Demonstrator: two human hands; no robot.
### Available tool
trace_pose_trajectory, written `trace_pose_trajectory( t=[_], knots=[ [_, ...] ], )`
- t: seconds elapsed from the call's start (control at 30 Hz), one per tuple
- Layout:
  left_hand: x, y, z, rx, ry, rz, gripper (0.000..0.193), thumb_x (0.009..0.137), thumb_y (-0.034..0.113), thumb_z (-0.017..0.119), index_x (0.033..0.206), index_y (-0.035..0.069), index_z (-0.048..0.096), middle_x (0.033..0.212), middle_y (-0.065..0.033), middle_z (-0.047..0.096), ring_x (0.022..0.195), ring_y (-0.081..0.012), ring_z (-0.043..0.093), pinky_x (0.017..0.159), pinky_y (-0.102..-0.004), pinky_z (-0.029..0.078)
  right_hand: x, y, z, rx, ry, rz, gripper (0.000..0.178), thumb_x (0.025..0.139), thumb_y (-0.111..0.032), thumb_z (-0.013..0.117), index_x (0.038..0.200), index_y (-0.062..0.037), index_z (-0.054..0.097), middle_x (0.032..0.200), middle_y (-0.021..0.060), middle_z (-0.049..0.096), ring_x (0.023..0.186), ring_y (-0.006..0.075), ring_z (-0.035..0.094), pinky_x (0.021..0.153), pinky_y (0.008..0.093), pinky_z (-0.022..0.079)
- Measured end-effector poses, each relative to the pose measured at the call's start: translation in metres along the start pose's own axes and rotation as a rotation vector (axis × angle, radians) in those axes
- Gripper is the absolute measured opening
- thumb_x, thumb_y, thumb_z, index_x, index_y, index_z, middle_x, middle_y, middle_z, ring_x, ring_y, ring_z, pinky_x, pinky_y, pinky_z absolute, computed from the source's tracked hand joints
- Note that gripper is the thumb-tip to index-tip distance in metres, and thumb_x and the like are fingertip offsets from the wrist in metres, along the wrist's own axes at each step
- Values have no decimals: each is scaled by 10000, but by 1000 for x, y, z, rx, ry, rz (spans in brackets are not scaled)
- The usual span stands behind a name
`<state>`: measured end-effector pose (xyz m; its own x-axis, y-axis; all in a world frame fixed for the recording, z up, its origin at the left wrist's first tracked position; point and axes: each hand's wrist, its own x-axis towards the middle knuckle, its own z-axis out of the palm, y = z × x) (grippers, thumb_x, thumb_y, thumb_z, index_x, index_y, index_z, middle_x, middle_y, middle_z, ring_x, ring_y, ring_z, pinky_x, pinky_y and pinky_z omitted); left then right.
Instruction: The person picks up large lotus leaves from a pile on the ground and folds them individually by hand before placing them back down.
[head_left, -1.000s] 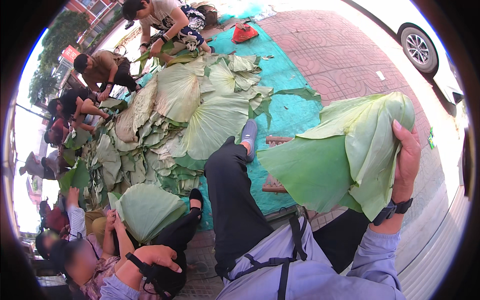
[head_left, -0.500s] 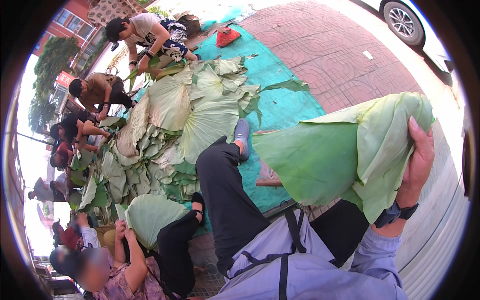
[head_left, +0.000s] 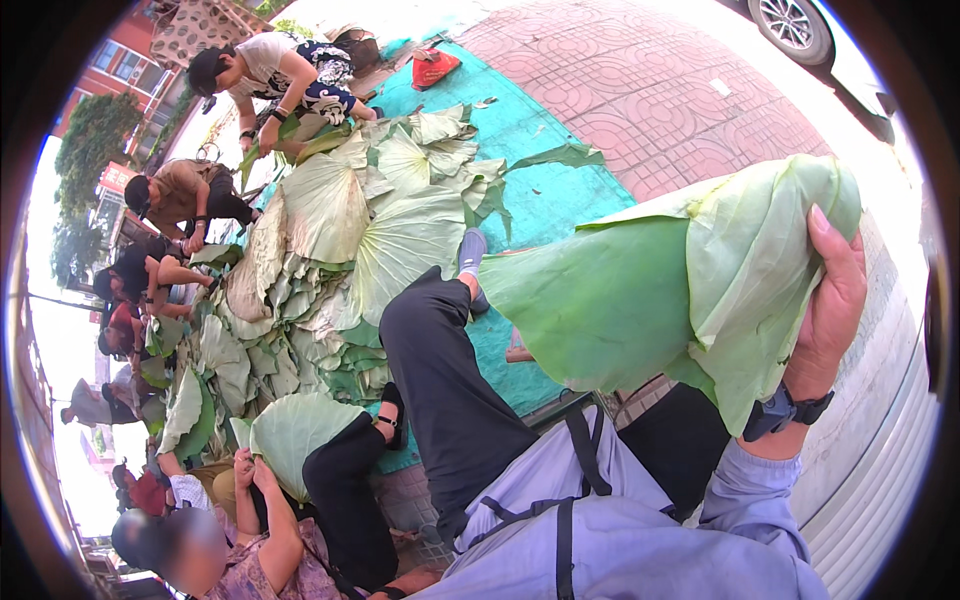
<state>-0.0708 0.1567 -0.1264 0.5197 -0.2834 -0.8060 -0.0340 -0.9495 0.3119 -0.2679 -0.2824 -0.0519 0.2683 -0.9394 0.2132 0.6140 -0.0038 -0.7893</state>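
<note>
On the right, my right hand (head_left: 835, 300) is closed around large green lotus leaves (head_left: 640, 300), layered and folded over one another. The thumb presses on the near side, while the leaf hides most of the other fingers. A dark watch (head_left: 785, 410) circles that wrist. The broad edge of the leaves spreads left, above my lap and the teal tarp (head_left: 550, 120). My left hand cannot be seen in the picture. Beyond my knee lies a wide heap of pale and green lotus leaves (head_left: 400, 240).
At lower left, a seated person's hands (head_left: 257, 472) hold another lotus leaf (head_left: 300, 435). Several people crouch along the heap's far left side. A red bag (head_left: 433, 68) rests on the tarp. Brick paving (head_left: 640, 90) lies beyond, with a white car's wheel (head_left: 790, 22) at top right.
My right hand and its leaves have risen slightly in the picture, and the leaves' broad edge sits further left. The whole background has also shifted slightly left.
</note>
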Motion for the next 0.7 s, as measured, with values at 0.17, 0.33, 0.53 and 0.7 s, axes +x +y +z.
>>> trace_pose_trajectory(
  t=[0.17,0.33,0.53,0.7],
  knots=[
    [-1,2,-2,-8,41,17,510,691,367,631,1026,-5,531,935,-73,541,809,-142,517,679,-260,422,0,3,0,13,-2,-21,271,780,-21,508,1047,28,504,923,127,593,805,193,597,749,289,490],
    [8,4,-10,-26,71,44,499,693,352,627,1028,-3,527,940,-71,536,813,-141,514,686,-260,421,-4,7,-1,-16,-12,45,268,781,-30,506,1043,23,507,930,122,591,818,199,595,758,306,488],
    [20,8,-9,-50,96,95,485,695,335,624,1030,-2,522,946,-67,531,818,-140,511,695,-260,419,-9,11,2,-64,11,92,261,779,-35,497,1034,18,516,925,120,590,824,206,594,768,322,491],
    [25,17,-14,-59,122,160,474,697,320,621,1032,0,518,951,-65,527,823,-138,508,702,-260,417,-15,11,9,-71,16,107,257,772,-27,497,1023,25,508,916,126,589,810,203,593,757,317,492]
  ],
)
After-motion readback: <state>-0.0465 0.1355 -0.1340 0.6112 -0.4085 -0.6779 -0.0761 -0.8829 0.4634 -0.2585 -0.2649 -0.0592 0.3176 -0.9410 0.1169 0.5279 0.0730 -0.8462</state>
